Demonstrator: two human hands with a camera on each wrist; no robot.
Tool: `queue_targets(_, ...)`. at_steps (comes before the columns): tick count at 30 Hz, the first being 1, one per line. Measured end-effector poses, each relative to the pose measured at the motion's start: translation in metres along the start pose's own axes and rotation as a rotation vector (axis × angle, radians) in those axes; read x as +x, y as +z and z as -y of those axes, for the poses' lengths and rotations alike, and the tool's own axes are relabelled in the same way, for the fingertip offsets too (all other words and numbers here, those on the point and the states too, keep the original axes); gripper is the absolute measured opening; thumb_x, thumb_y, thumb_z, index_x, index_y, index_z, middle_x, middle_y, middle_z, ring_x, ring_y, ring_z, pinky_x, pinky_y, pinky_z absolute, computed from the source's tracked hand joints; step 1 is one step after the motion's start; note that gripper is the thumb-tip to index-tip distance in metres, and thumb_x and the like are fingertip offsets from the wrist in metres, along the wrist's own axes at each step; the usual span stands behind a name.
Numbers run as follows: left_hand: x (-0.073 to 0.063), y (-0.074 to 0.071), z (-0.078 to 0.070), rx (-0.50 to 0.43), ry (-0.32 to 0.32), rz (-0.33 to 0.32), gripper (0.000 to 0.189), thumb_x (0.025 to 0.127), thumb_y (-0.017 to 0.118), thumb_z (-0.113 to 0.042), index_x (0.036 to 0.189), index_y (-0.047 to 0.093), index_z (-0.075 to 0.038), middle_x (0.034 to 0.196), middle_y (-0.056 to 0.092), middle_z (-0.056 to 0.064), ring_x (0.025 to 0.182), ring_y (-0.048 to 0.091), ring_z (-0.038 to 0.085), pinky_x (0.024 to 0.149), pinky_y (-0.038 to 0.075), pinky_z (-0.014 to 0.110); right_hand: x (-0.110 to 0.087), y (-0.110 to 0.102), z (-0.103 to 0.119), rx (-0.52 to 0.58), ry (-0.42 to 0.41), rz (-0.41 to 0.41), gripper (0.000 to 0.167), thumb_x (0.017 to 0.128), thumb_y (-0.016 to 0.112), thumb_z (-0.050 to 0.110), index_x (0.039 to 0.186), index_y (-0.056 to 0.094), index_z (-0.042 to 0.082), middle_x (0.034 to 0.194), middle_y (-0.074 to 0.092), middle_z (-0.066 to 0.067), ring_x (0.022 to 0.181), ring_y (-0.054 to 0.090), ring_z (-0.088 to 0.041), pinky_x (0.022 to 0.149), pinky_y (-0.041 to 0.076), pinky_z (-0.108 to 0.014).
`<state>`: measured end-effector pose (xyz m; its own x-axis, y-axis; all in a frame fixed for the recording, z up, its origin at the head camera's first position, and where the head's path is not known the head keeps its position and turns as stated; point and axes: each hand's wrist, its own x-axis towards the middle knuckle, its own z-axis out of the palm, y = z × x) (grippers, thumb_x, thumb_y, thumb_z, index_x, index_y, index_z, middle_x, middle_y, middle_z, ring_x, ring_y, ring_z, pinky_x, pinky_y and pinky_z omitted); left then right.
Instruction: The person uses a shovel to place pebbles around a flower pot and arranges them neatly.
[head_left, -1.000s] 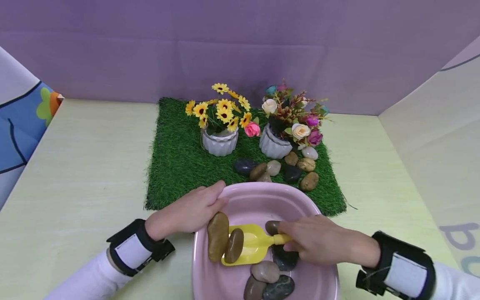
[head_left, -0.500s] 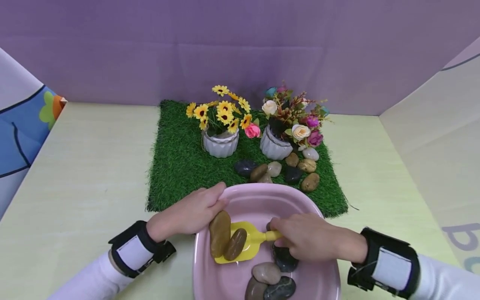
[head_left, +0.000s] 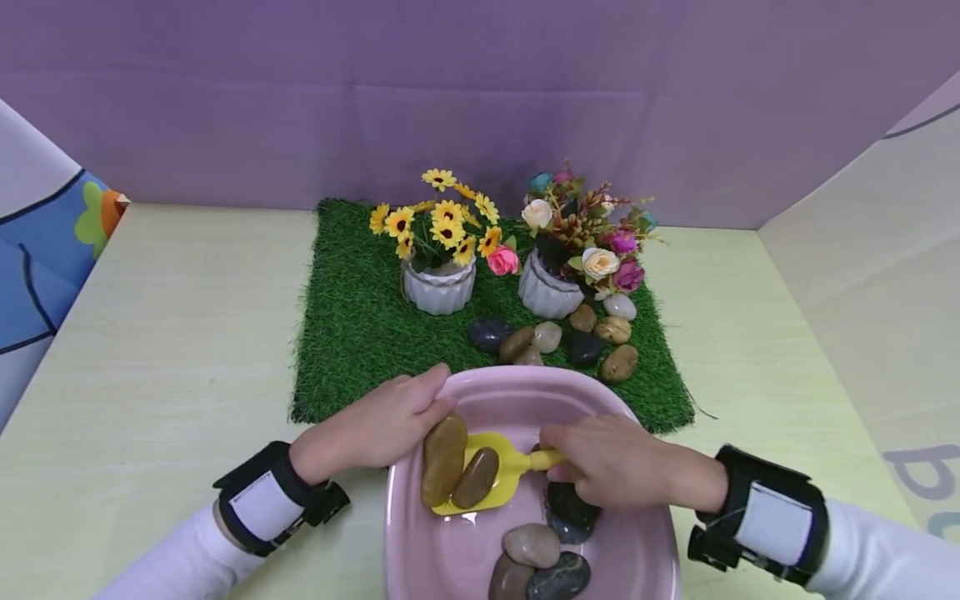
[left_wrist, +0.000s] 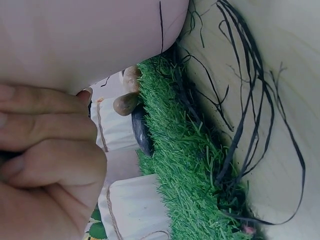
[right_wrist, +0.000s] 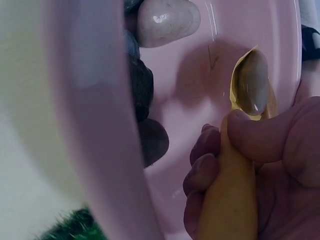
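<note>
In the head view my left hand [head_left: 390, 417] grips the upper left rim of a pink basin [head_left: 528, 379]. The left wrist view has its curled fingers [left_wrist: 47, 127] against the basin's outer wall. Over the basin, my right hand [head_left: 618, 462] holds a yellow toy shovel [head_left: 504, 467] by its handle, thumb along the top in the right wrist view. A brown stone [head_left: 476, 478] lies on the scoop. Beside it, at the scoop's left edge, is a longer tan stone [head_left: 445, 461]; its underside is hidden. Several other stones, including a pale one [head_left: 532, 545], lie on the basin floor.
Behind the basin is a mat of artificial grass [head_left: 352, 325]. It bears a pot of yellow flowers [head_left: 440, 287], a pot of mixed flowers [head_left: 550, 287] and several pebbles [head_left: 585, 348]. A purple backdrop [head_left: 480, 100] closes off the rear. Loose black strands [left_wrist: 250, 75] trail from the mat.
My right hand has moved left and slightly toward the basin's far side with the shovel. The scoop has risen or shifted, carrying the brown and tan stones along. My left hand stays on the rim.
</note>
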<state>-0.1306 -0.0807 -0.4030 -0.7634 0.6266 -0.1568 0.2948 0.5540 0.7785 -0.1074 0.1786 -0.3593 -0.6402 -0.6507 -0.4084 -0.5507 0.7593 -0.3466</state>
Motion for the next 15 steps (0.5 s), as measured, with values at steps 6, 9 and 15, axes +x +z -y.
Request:
queue_targets(6, 0.0001, 0.0006, 0.0005, -0.014, -0.002, 0.003, 0.013, 0.100, 0.033, -0.023, 0.093, 0.039, -0.015, 0.076, 0.053, 0.002, 0.060, 0.060, 0.002, 0.054, 0.050, 0.021, -0.0017, -0.0019, -0.0022, 0.036, -0.014, 0.020, 0.011, 0.088, 0.059, 0.025, 0.082, 0.049, 0.024, 0.066, 0.043, 0.013, 0.057, 0.041, -0.004, 0.053, 0.034, -0.020)
queue_targets(9, -0.0001, 0.0009, 0.0007, -0.005, 0.004, -0.001, 0.013, 0.100, 0.034, -0.024, 0.092, 0.038, -0.015, 0.073, 0.050, 0.001, 0.060, 0.059, 0.002, 0.055, 0.050, 0.021, -0.0034, -0.0019, -0.0026, 0.037, -0.030, 0.028, 0.011, 0.087, 0.060, 0.025, 0.083, 0.050, 0.025, 0.067, 0.043, 0.014, 0.058, 0.042, -0.003, 0.055, 0.035, -0.020)
queue_targets(15, -0.0003, 0.0007, 0.0009, 0.011, 0.000, 0.000, 0.013, 0.100, 0.034, -0.023, 0.092, 0.038, -0.014, 0.066, 0.041, 0.000, 0.057, 0.057, 0.004, 0.055, 0.050, 0.022, -0.0054, -0.0003, -0.0015, 0.057, -0.067, 0.065, 0.010, 0.086, 0.061, 0.022, 0.088, 0.053, 0.027, 0.070, 0.047, 0.017, 0.063, 0.045, -0.002, 0.062, 0.039, -0.021)
